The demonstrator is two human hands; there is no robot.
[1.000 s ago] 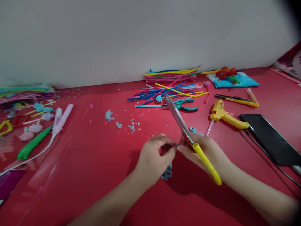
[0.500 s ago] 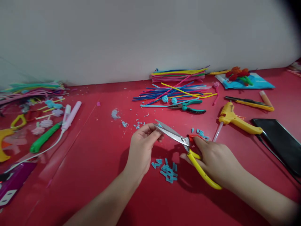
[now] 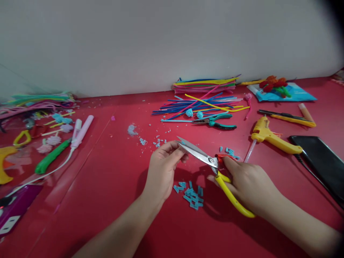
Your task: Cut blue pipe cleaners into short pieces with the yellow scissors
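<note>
I have left hand [image 3: 163, 163] pinching small light-blue strip [image 3: 183, 142] — right hand [image 3: 248, 182] wrapped round yellow-handled steel scissors [image 3: 198, 154] — I'd keep left clear of edges, snip squarely

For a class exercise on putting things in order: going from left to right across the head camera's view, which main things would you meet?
Purple box → green handle → pink tool → left hand → pliers → glue gun → phone. The scissors overlap several things, so I left them out.
</note>
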